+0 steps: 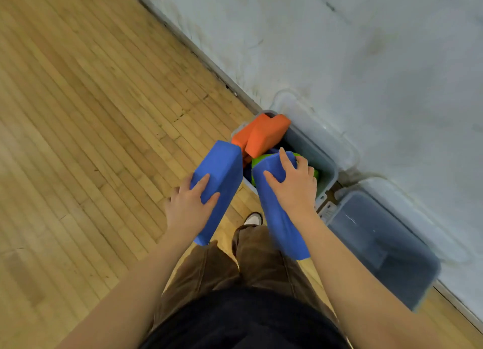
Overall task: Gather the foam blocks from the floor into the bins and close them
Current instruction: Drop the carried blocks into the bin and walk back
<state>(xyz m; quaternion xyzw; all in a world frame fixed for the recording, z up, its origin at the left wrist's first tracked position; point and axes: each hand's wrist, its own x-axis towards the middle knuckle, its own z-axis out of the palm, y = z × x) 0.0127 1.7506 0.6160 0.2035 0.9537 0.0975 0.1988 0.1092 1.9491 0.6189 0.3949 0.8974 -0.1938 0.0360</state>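
Over open bin (328,165) by wall: left hand (187,207) grips blue block (222,165); right hand (295,186) grips second blue block (279,225); orange blocks (261,136) inside.

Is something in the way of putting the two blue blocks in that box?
Yes. The orange blocks stick up above the bin, with a green block beneath, so the blue blocks have little room.
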